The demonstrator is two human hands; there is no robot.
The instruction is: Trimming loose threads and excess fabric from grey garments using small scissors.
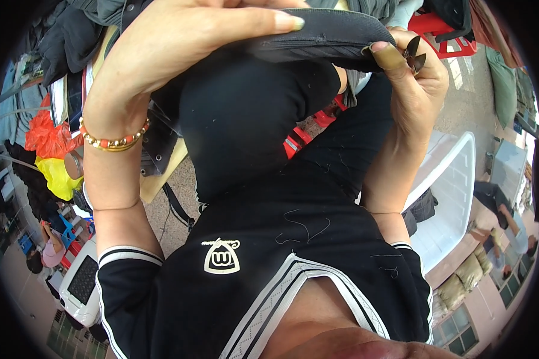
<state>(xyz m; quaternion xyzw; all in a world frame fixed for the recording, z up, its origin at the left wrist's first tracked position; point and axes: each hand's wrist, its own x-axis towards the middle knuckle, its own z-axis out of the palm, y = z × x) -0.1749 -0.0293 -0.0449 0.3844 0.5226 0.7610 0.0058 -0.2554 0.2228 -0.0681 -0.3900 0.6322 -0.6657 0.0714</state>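
Black fabric piece (323, 36) held up, left hand (179, 36) fingers clamped on it, right hand (413, 78) fingers pinching its edge

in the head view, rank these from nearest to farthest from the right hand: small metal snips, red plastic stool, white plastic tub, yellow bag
1. small metal snips: held in the right hand itself, upper right.
2. red plastic stool: just behind the hand, top right.
3. white plastic tub: lower right, beside the forearm.
4. yellow bag: far left, past the left hand.
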